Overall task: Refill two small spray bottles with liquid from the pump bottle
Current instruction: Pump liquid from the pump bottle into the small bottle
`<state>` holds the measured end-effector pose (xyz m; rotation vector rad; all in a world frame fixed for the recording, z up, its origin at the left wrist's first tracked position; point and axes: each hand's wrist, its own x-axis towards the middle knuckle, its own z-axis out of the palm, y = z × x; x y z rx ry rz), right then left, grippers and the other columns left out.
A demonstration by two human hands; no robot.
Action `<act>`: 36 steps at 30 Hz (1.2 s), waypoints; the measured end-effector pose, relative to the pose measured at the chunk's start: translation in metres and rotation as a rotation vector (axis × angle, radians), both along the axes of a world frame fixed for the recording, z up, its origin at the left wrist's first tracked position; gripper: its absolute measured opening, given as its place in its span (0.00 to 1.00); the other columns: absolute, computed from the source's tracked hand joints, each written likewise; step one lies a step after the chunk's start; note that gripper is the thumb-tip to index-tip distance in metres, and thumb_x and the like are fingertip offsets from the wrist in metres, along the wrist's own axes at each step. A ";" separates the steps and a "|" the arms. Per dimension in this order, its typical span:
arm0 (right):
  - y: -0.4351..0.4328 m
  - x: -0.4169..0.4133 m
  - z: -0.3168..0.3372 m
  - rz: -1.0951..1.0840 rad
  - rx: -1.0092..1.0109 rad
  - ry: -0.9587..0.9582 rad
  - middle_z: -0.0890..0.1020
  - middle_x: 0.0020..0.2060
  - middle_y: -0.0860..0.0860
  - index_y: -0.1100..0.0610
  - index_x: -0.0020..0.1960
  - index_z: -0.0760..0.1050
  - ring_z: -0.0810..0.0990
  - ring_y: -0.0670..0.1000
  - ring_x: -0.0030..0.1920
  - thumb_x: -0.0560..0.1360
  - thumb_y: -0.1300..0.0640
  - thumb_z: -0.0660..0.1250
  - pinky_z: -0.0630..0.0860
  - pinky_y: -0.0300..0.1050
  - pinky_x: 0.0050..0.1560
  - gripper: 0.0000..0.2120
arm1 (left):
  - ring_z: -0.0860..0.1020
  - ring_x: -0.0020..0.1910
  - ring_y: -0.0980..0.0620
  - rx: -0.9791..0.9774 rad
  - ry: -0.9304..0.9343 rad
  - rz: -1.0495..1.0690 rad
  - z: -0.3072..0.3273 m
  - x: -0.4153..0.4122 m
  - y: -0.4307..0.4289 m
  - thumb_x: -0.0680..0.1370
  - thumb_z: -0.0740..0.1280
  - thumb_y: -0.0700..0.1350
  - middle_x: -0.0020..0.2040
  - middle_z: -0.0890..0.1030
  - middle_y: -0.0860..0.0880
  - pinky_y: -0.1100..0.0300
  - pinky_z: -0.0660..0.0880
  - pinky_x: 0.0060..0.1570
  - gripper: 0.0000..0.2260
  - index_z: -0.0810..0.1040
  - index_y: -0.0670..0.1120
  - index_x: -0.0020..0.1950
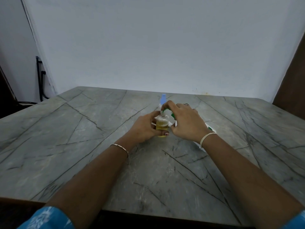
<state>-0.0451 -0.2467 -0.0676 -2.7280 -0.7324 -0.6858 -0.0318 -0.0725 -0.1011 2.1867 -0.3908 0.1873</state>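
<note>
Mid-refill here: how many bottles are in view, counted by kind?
Small spray bottles: 2, the open spray bottle with yellow liquid, held in the left hand, and the blue-capped spray bottle behind it.
Pump bottles: 1, the pump bottle, held tilted in the right hand.
Total: 3

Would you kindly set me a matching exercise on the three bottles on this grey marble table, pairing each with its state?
Things:
1. small clear bottle of yellow liquid
2. white pump bottle with green spout
3. small bottle with pale blue cap

States:
a. capped, standing untouched behind the hands
b. tilted, gripped by the right hand
c. uncapped, held by the left hand

Pairs: 1-c, 2-b, 3-a.
</note>
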 end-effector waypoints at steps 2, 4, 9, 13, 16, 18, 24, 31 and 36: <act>-0.002 0.000 -0.001 0.007 0.001 0.007 0.75 0.44 0.49 0.43 0.65 0.63 0.71 0.53 0.47 0.69 0.55 0.68 0.73 0.55 0.53 0.27 | 0.82 0.49 0.55 0.011 -0.004 0.006 0.000 0.000 0.000 0.62 0.80 0.52 0.58 0.81 0.50 0.53 0.77 0.57 0.38 0.69 0.52 0.69; -0.004 0.001 -0.002 0.017 0.004 0.024 0.76 0.44 0.49 0.41 0.65 0.61 0.72 0.52 0.47 0.69 0.54 0.69 0.74 0.54 0.52 0.28 | 0.82 0.49 0.55 0.008 -0.007 0.001 0.000 0.000 0.000 0.62 0.80 0.52 0.58 0.81 0.51 0.53 0.77 0.57 0.37 0.69 0.53 0.69; -0.005 0.003 -0.003 0.025 0.008 0.032 0.77 0.44 0.49 0.41 0.65 0.60 0.72 0.52 0.46 0.69 0.54 0.69 0.75 0.55 0.51 0.29 | 0.81 0.52 0.53 -0.001 0.006 0.001 0.000 0.000 0.000 0.62 0.80 0.51 0.59 0.81 0.50 0.52 0.76 0.59 0.38 0.69 0.52 0.70; -0.003 0.004 -0.001 0.016 0.001 0.007 0.77 0.46 0.50 0.43 0.64 0.62 0.73 0.53 0.48 0.68 0.55 0.68 0.74 0.55 0.51 0.27 | 0.81 0.50 0.54 0.006 -0.001 -0.003 0.003 -0.003 -0.001 0.63 0.79 0.49 0.59 0.80 0.50 0.61 0.76 0.55 0.37 0.69 0.51 0.69; -0.002 0.004 -0.001 0.013 -0.002 -0.004 0.77 0.46 0.49 0.44 0.64 0.63 0.73 0.54 0.48 0.69 0.56 0.68 0.74 0.54 0.51 0.27 | 0.82 0.49 0.54 -0.012 0.008 -0.009 0.002 -0.002 0.000 0.62 0.80 0.50 0.58 0.81 0.49 0.57 0.77 0.57 0.38 0.69 0.52 0.69; -0.003 0.005 -0.001 0.017 0.000 0.007 0.77 0.46 0.49 0.43 0.64 0.62 0.73 0.53 0.48 0.69 0.55 0.68 0.74 0.54 0.51 0.28 | 0.82 0.49 0.54 -0.011 0.012 -0.007 0.001 0.000 0.000 0.62 0.80 0.50 0.58 0.81 0.49 0.54 0.77 0.57 0.39 0.69 0.52 0.70; -0.007 0.005 -0.003 0.029 -0.011 0.056 0.78 0.45 0.51 0.40 0.65 0.59 0.74 0.53 0.46 0.69 0.54 0.69 0.76 0.53 0.49 0.30 | 0.81 0.51 0.53 -0.001 0.005 -0.002 0.002 -0.001 -0.001 0.62 0.80 0.51 0.59 0.81 0.50 0.55 0.76 0.59 0.37 0.69 0.52 0.69; -0.001 0.005 -0.001 0.008 0.002 0.007 0.77 0.47 0.50 0.44 0.63 0.62 0.73 0.53 0.46 0.68 0.55 0.69 0.74 0.54 0.50 0.27 | 0.81 0.52 0.51 -0.026 0.014 0.002 0.003 -0.003 -0.002 0.62 0.80 0.49 0.59 0.81 0.49 0.51 0.76 0.59 0.37 0.70 0.52 0.69; -0.005 0.005 -0.003 0.019 -0.011 0.026 0.78 0.46 0.50 0.42 0.66 0.60 0.73 0.52 0.47 0.69 0.54 0.69 0.75 0.52 0.50 0.30 | 0.81 0.52 0.53 -0.013 0.006 0.010 0.003 -0.003 -0.002 0.62 0.80 0.51 0.57 0.81 0.50 0.52 0.76 0.60 0.37 0.71 0.53 0.68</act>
